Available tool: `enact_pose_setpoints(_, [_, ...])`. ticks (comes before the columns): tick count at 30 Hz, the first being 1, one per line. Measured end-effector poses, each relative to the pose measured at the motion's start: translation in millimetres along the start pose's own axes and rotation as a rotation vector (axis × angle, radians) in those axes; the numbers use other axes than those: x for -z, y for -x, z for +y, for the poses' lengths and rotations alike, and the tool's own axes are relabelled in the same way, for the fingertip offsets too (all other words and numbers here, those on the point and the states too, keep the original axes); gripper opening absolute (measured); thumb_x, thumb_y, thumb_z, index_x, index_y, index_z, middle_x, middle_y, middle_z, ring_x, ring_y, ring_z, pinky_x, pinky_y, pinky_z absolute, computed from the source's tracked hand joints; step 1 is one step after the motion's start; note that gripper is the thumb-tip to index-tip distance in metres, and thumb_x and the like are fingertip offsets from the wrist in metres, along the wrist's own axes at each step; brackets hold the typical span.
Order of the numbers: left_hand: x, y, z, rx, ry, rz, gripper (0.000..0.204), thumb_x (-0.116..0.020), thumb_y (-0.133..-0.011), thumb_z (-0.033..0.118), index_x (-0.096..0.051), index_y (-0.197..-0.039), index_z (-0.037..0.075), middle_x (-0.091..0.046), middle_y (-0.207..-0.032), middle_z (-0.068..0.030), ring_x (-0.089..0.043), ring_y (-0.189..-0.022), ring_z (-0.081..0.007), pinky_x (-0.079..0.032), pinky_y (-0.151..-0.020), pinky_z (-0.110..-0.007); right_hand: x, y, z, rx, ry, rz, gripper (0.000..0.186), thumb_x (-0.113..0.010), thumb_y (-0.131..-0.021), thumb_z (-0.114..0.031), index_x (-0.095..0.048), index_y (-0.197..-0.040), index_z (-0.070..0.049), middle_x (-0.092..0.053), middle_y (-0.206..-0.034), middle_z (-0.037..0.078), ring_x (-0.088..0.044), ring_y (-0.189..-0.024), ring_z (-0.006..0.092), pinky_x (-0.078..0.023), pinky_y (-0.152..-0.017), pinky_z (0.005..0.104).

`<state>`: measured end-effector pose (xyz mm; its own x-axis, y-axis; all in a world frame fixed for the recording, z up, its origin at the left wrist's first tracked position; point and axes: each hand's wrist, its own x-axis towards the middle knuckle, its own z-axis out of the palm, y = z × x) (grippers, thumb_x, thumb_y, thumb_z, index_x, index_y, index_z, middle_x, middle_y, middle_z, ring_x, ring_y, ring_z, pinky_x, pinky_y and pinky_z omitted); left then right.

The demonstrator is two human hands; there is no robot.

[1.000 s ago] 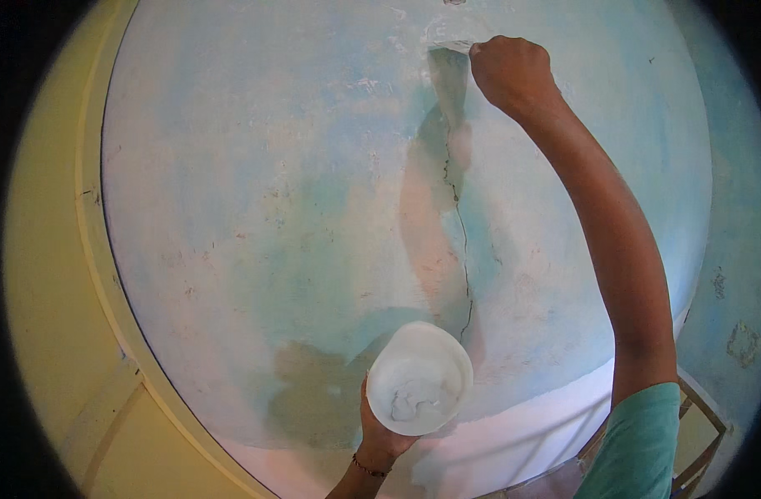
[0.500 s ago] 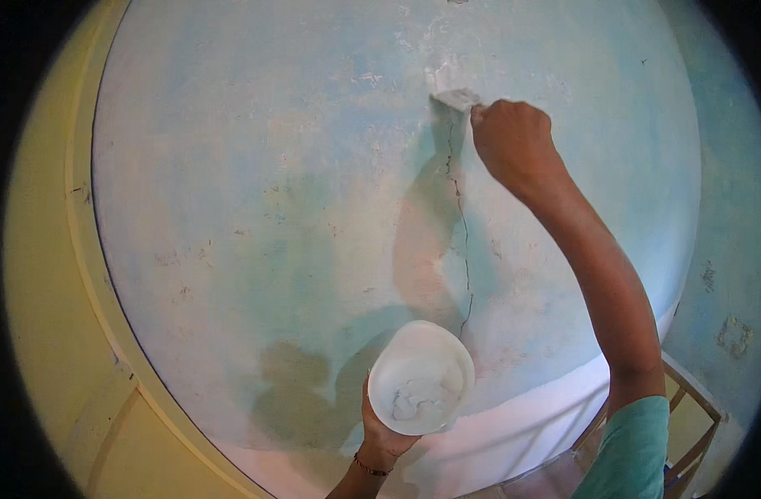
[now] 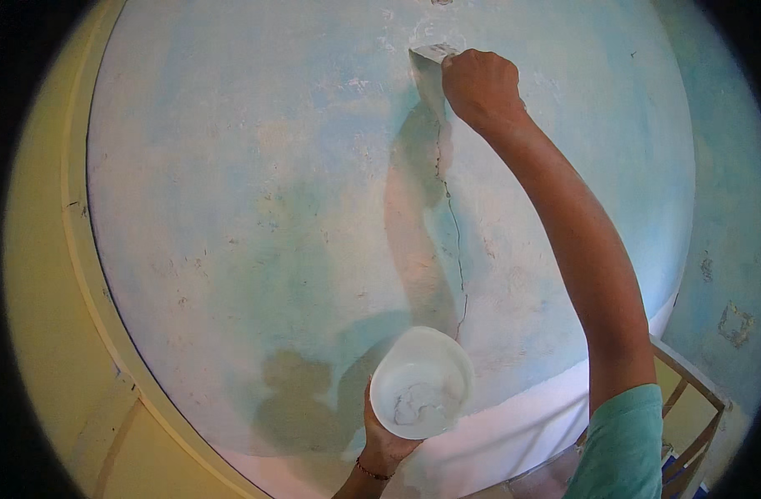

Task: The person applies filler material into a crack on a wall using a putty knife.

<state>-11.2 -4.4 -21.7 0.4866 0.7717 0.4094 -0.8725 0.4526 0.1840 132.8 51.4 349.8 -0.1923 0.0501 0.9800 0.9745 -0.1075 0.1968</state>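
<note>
Clearly, the right hand (image 3: pixel 484 87) is fisted around a putty knife (image 3: pixel 434 53) up at the wall (image 3: pixel 314 158), above the crack (image 3: pixel 458 241); the left hand (image 3: pixel 389 442) cups a white bowl (image 3: pixel 422 349) of paste (image 3: pixel 419 406) below. Even pressure and a low blade angle should serve best.
</note>
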Motion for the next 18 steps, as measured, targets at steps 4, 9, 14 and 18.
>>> enact_pose_setpoints(4, [8,4,7,-0.007,0.025,0.044,0.064,-0.04,-0.084,0.054,-0.033,-0.134,0.016,-0.036,-0.135,-0.0129,-0.038,-0.121,-0.0379,-0.037,-0.091,-0.062,1,25,-7,0.048,-0.002,-0.003,0.022,-0.044,-0.083,-0.009,-0.063,-0.083,0.0,-0.063,-0.075,0.017,-0.064,-0.069,0.0314,-0.05,-0.053,0.0399])
enact_pose_setpoints(9, [3,3,1,-0.056,-0.285,0.038,0.065,-0.031,-0.085,0.058,-0.032,-0.135,0.017,-0.037,-0.135,-0.0101,-0.039,-0.122,-0.0336,-0.035,-0.097,-0.055,4,78,-8,0.132,0.033,-0.047,0.012,-0.057,-0.073,-0.01,-0.067,-0.076,-0.004,-0.063,-0.064,0.01,-0.063,-0.057,0.0202,-0.045,-0.04,0.0315])
enact_pose_setpoints(14, [8,4,-1,-0.031,-0.158,0.005,0.066,-0.032,-0.085,0.059,-0.031,-0.135,0.017,-0.038,-0.134,-0.0105,-0.04,-0.121,-0.0343,-0.037,-0.096,-0.055,25,119,-5,0.079,-0.081,-0.168,0.02,-0.052,-0.078,-0.007,-0.062,-0.094,-0.006,-0.06,-0.067,0.013,-0.061,-0.057,0.0247,-0.046,-0.045,0.0346])
enact_pose_setpoints(18, [1,5,-1,0.007,-0.067,-0.015,0.064,-0.037,-0.083,0.056,-0.034,-0.134,0.016,-0.038,-0.133,-0.0117,-0.039,-0.12,-0.0354,-0.04,-0.091,-0.057,16,141,21,-0.045,-0.16,-0.126,0.037,-0.054,-0.081,-0.008,-0.057,-0.116,-0.019,-0.058,-0.072,0.01,-0.059,-0.059,0.0255,-0.046,-0.049,0.0367])
